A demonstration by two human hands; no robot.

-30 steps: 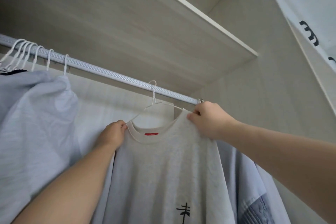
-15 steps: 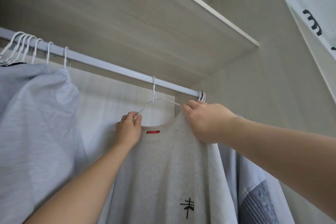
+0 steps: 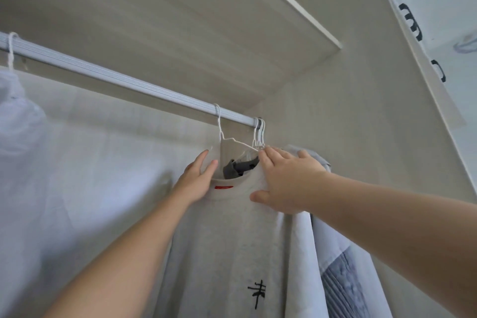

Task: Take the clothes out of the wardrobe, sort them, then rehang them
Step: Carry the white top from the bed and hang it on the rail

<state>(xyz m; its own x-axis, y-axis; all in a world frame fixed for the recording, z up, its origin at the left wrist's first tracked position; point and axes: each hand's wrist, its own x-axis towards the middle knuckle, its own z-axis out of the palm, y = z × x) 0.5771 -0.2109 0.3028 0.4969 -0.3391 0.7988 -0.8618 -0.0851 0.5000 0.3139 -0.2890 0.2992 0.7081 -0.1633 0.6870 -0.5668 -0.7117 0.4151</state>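
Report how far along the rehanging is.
Done: the T-shirt is on a hanger hooked on the rail, beside hung shirts. In hand: left hand and right hand rest on its shoulders. Left: letting go; any unhung clothes are out of view.

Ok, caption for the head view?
Left hand and right hand rest on a grey T-shirt whose white wire hanger hangs on the rail.

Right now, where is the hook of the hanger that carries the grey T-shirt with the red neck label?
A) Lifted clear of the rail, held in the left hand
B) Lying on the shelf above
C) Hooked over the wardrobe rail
C: the hanger hook curves over the wardrobe rail, and the grey T-shirt hangs below it.
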